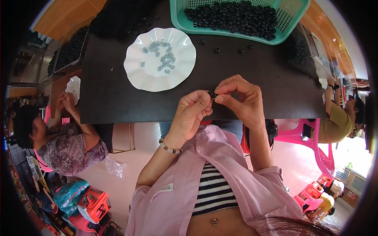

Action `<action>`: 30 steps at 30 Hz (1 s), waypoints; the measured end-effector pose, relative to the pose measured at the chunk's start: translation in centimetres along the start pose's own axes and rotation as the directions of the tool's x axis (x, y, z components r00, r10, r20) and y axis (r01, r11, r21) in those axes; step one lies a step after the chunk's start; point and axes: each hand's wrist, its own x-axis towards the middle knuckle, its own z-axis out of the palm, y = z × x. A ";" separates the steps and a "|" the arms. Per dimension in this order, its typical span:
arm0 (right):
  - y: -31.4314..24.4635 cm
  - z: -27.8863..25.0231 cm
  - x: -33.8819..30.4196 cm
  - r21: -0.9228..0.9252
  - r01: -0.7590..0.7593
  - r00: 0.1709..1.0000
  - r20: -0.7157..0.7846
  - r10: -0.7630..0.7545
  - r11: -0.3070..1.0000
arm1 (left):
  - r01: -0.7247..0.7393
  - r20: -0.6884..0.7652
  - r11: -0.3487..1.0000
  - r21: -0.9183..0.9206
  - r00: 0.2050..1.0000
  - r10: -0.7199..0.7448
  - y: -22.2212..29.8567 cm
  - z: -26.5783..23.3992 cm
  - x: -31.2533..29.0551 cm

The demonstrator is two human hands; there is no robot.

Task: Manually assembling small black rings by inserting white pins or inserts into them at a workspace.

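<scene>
My left hand (192, 112) pinches a small round black part (212, 94) between thumb and fingers, just over the near edge of the dark table. Right against it, my right hand (243, 99) has thumb and forefinger pressed together at the part's other side. What those right fingertips hold, if anything, is too small to make out. Beyond my left hand stands a white scalloped plate (136, 74), with several small translucent grey pieces (167, 60) scattered on it.
A green plastic basket (289, 37) at the far side holds a heap of black ring-like parts (232, 17). Loose black parts (217, 50) lie before it. Dark bags (301, 51) rest at the table's right. Other people sit at left and right; pink chairs (305, 133) stand at right.
</scene>
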 end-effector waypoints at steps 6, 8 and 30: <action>-0.3 -0.1 0.3 0.398 -0.210 0.973 0.176 0.150 0.893 | -0.059 0.043 0.967 0.248 0.998 0.050 1.7 0.5 -0.4; -0.5 -0.1 0.4 0.473 -0.241 0.949 0.299 0.103 0.848 | -0.041 0.083 0.958 0.285 0.996 0.018 2.3 0.8 -0.5; 0.6 0.7 -0.7 0.176 0.156 0.971 0.152 -0.183 0.972 | -0.023 0.024 0.969 0.247 1.000 0.018 2.1 1.8 -2.3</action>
